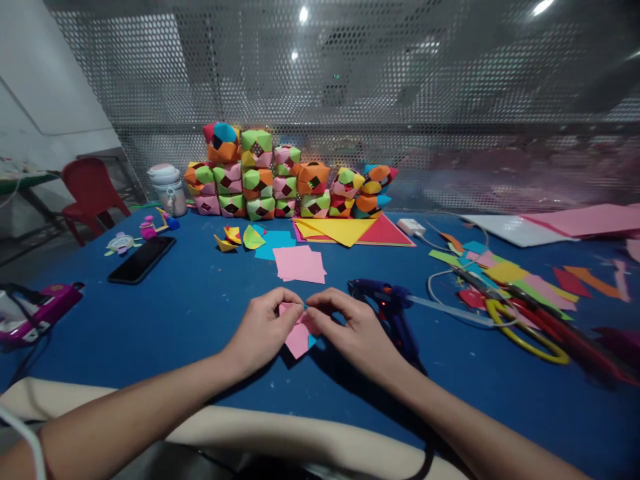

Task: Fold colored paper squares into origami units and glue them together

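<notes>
Between my two hands is a folded paper piece (299, 340), pink with some blue showing at its lower right and top. My left hand (267, 327) pinches its upper left edge. On the other side, my right hand (350, 330) is closed on the upper right edge, with the fingertips of both hands almost meeting. A blue glue gun (395, 307) lies just right of my right hand, a small red light on its body and a clear glue stick (450, 310) out of its back. Pink paper squares (300, 265) and blue paper (276, 244) lie beyond my hands.
Stacked folded paper cubes (259, 183) line the back by a perforated metal screen (320, 80). Yellow-handled scissors (525, 340), paper scraps (505, 270) and a white cable lie right. A phone (143, 259), a bottle (167, 188) and a purple power strip (43, 313) are left.
</notes>
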A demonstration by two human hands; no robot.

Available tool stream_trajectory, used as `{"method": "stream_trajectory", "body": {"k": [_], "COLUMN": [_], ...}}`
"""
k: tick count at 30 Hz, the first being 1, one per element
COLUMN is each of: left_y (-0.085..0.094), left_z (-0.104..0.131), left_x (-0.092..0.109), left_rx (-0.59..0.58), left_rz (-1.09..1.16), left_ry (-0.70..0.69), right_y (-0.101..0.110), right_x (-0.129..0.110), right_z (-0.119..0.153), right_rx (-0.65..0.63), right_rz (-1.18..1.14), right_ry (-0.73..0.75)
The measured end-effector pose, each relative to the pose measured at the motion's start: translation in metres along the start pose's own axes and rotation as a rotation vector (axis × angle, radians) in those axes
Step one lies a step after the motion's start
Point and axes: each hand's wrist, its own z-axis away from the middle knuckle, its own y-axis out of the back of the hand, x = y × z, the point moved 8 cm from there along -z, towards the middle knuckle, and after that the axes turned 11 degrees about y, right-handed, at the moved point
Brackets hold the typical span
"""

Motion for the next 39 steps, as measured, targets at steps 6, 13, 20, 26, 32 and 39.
{"method": "stream_trajectory", "body": {"k": [6,13,20,26,32,39], "left_y": [-0.009,-0.005,-0.005,-0.007,-0.007,0.064], "left_z": [0.003,0.001,0.001,0.001,0.0,-0.034], "left_x": [0.007,0.003,0.007,0.007,0.004,0.006], "left_rx": [-0.045,-0.017,0.0,-0.021,-0.09,0.146], "left_rz": [-0.214,-0.171,-0.15,-0.159,-0.171,-0.106], "left_ry": [-0.142,-0.087,-0.113,-0.142,-0.068,0.04], "right_y": [-0.013,-0.013,-0.009,-0.012,-0.013,-0.01], "right_x": [-0.011,-0.013,-0.013,-0.014,-0.005,0.021], "right_z": [0.006,0.007,0.005,0.005,0.003,-0.002], "right_rx": [-0.11,-0.142,-0.068,-0.082,-0.097,-0.145], "right_rz": [0.256,0.217,0.217,0.22,0.191,0.299], "right_ry": [0.276,0.266,0.295,0.333,0.246,0.129]}}
